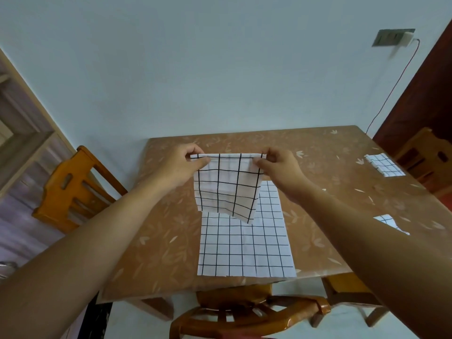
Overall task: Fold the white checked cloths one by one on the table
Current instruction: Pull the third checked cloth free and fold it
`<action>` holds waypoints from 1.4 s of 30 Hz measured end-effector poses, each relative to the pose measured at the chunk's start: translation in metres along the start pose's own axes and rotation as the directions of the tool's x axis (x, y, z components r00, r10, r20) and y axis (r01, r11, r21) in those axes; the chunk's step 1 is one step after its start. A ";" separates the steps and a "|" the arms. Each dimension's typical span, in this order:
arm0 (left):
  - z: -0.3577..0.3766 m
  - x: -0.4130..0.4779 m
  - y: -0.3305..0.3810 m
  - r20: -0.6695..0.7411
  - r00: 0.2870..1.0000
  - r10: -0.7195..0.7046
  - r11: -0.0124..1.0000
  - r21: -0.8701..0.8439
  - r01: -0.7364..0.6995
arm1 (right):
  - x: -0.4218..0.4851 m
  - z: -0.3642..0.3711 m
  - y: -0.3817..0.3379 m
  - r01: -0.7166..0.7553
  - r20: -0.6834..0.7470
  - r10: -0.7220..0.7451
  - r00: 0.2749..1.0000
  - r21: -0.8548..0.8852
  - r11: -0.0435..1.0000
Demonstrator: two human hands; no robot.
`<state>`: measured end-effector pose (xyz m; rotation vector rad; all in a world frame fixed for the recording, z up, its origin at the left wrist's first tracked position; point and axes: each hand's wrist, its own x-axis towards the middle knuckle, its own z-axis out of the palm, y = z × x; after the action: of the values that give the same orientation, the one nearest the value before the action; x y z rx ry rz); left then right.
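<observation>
A white cloth with a black check (226,187) hangs folded in the air above the table. My left hand (182,165) pinches its top left corner and my right hand (281,168) pinches its top right corner, so the top edge is stretched level between them. Below it a second checked cloth (244,245) lies flat and spread out on the brown patterned table (166,241), reaching close to the near edge. A small folded checked cloth (385,165) rests at the far right of the table.
Another piece of checked cloth (390,222) shows beside my right forearm. Wooden chairs stand at the left (73,189), at the near side (247,314) and at the far right (425,155). The table's far edge meets a pale wall.
</observation>
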<state>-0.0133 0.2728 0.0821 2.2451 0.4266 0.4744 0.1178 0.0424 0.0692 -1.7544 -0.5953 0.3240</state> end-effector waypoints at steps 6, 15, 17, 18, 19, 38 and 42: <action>-0.008 0.001 0.001 0.133 0.986 0.097 0.971 0.206 -0.123 | 0.000 -0.001 -0.008 0.042 0.035 -0.041 0.999 -0.004 0.999; 0.011 0.003 0.042 0.290 0.937 0.196 0.930 0.249 -0.272 | -0.007 0.001 -0.021 0.195 0.162 -0.162 0.973 -0.211 0.958; 0.009 0.001 0.039 0.238 0.954 0.181 0.957 0.183 -0.227 | -0.010 -0.006 -0.013 0.167 0.214 -0.112 0.970 -0.259 0.951; 0.008 0.001 0.038 0.213 0.962 0.169 0.965 0.161 -0.206 | -0.010 -0.009 -0.007 0.145 0.225 -0.078 0.971 -0.299 0.943; 0.006 0.000 0.035 0.191 0.969 0.157 0.971 0.151 -0.187 | -0.011 -0.012 -0.001 0.121 0.225 -0.047 0.973 -0.326 0.938; -0.020 0.016 -0.002 0.026 0.999 0.025 0.970 0.243 -0.031 | -0.012 -0.019 0.018 0.046 0.283 0.054 0.958 -0.336 0.941; -0.026 0.014 -0.006 0.018 0.999 0.034 0.975 0.218 -0.037 | -0.007 -0.029 0.023 -0.022 0.229 0.086 0.970 -0.269 0.963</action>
<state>-0.0142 0.2991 0.0969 2.4704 0.4510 0.4481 0.1321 0.0107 0.0542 -2.0070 -0.7933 0.5197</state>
